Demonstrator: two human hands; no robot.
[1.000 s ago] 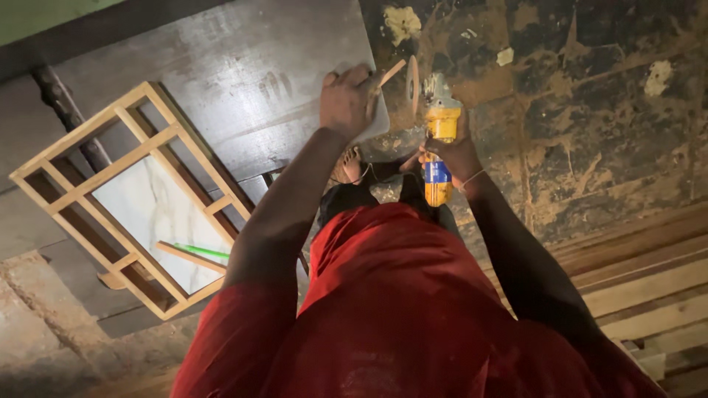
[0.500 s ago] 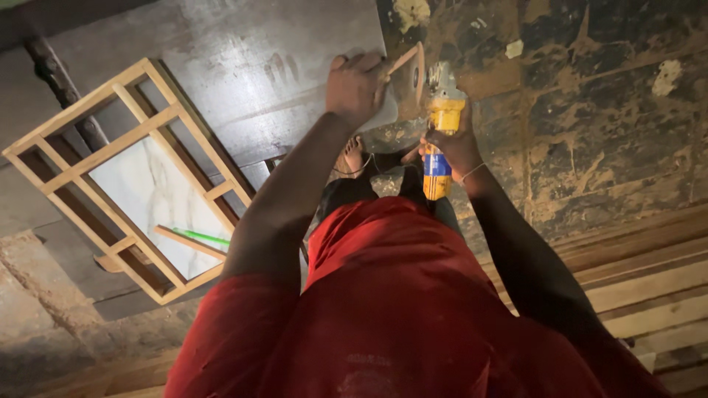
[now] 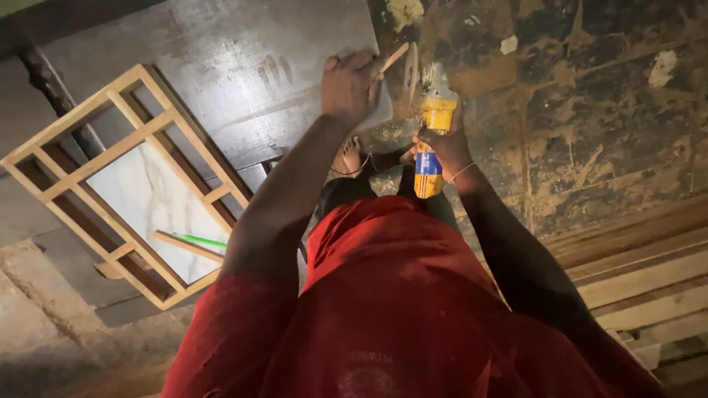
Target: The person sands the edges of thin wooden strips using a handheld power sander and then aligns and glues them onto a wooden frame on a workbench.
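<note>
Left hand (image 3: 348,85): my fingers closed on wood strip (image 3: 389,59), steadying it beside the grinder.
Right hand (image 3: 441,144): wrapped around angle grinder (image 3: 428,118) (disc facing the strip).

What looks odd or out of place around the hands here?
The left hand holds a thin wooden strip right beside the bare spinning disc of the grinder gripped by the right hand, fingers very close. A bare foot sits just below the tool. The floor is stained and patchy.

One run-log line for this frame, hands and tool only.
left hand: pinning small wood strip on dark board | right hand: gripping yellow-blue angle grinder | disc at strip | wooden frame: untouched, left
</note>
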